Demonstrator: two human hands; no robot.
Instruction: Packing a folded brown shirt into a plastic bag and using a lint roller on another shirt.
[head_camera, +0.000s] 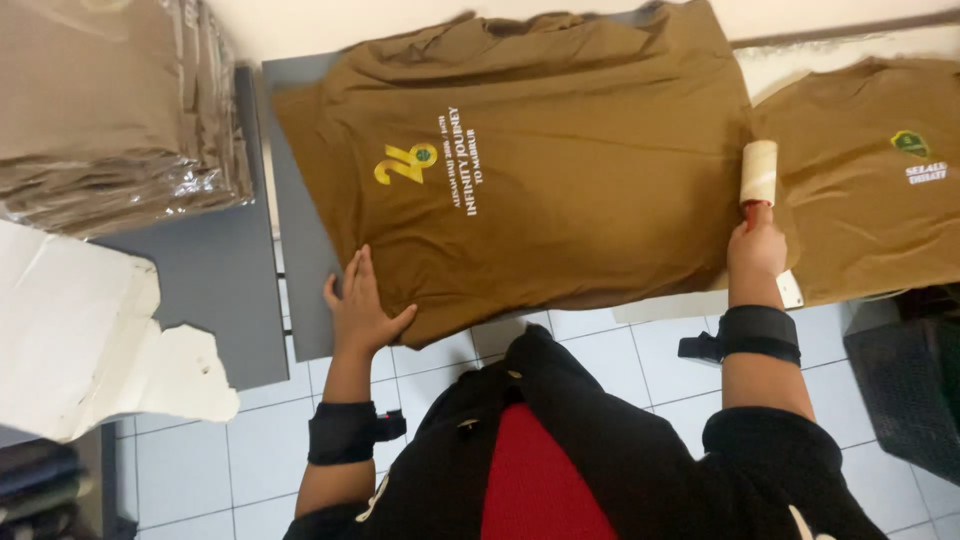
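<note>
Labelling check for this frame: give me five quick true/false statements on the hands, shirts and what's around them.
1. The left hand lies flat on the brown shirt. True.
2. The right hand holds a lint roller. True.
3. The roller is blue. False: its roll is cream, with a red neck at the hand.
4. A second brown shirt lies to the right. True.
5. The bagged stack at top left is on the floor. False: it sits on a grey surface; the white tiled floor shows below.
</note>
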